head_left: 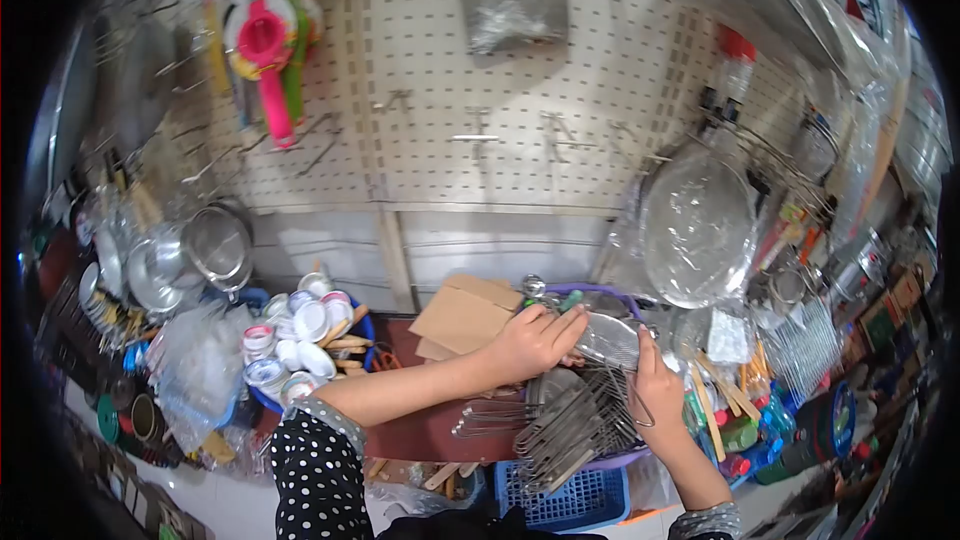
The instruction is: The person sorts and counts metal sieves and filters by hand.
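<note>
Between my two hands is a round wire mesh strainer (608, 340), held above a purple-rimmed basket. My left hand (548, 336) has its fingers bent together at the strainer's left edge. At the right edge, my right hand (652, 380) grips the strainer, its index finger pointing up along the rim. Just below the hands lies a pile of metal wire utensils (575, 430), spilling over the basket's front. A blue plastic basket (560, 512) stands below the pile. Beside my left hand is a brown cardboard piece (465, 312).
A pegboard (430, 70) with metal hooks rises in front. Pink and green strainers (264, 40) hang at its left, a large wrapped strainer (698, 225) at its right. A blue tub (369, 325) of white-lidded jars stands left. Bottles and wooden-handled tools (722, 395) crowd the right.
</note>
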The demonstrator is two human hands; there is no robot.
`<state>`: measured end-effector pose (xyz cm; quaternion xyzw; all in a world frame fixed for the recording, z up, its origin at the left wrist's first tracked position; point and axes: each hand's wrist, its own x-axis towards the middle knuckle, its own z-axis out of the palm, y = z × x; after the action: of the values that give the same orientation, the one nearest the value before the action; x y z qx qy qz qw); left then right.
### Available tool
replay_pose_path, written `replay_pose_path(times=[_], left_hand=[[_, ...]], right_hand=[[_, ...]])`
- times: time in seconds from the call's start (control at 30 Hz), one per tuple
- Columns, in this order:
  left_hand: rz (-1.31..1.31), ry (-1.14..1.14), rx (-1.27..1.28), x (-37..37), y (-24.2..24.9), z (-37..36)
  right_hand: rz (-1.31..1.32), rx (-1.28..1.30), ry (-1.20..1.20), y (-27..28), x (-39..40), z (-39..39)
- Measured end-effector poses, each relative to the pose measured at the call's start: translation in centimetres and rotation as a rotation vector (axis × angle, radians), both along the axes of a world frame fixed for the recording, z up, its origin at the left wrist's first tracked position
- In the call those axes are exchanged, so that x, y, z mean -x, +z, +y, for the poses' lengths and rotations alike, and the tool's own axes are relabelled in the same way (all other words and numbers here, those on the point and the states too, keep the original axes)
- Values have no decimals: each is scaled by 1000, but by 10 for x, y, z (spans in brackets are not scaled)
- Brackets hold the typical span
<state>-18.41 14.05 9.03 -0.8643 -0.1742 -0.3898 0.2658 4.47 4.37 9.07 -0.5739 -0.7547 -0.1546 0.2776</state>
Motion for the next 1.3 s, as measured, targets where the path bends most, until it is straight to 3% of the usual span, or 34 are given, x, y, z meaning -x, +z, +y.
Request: replay_pose_path(times=[0.1, 0.27, 0.4, 0.5, 0.67, 0.77, 0.97, 1.3], left_hand=[[47, 99, 121, 54, 3, -27], [-118, 172, 370, 143, 2, -71], [-148, 338, 572, 210, 11, -111], [-270, 294, 508, 262, 9, -122], [-347, 409, 651, 347, 27, -149], [-410, 376, 473, 399, 20, -149], [-488, 486, 513, 482, 23, -155], [-734, 676, 479, 583, 21, -103]], right_hand=[[30, -37, 184, 22, 40, -3], [115, -91, 400, 18, 110, 6], [32, -118, 520, 31, 180, 2], [82, -48, 577, 26, 231, 2], [109, -102, 709, 32, 323, 5], [125, 6, 714, 37, 376, 5], [262, 89, 817, 31, 473, 20], [476, 79, 801, 35, 611, 80]])
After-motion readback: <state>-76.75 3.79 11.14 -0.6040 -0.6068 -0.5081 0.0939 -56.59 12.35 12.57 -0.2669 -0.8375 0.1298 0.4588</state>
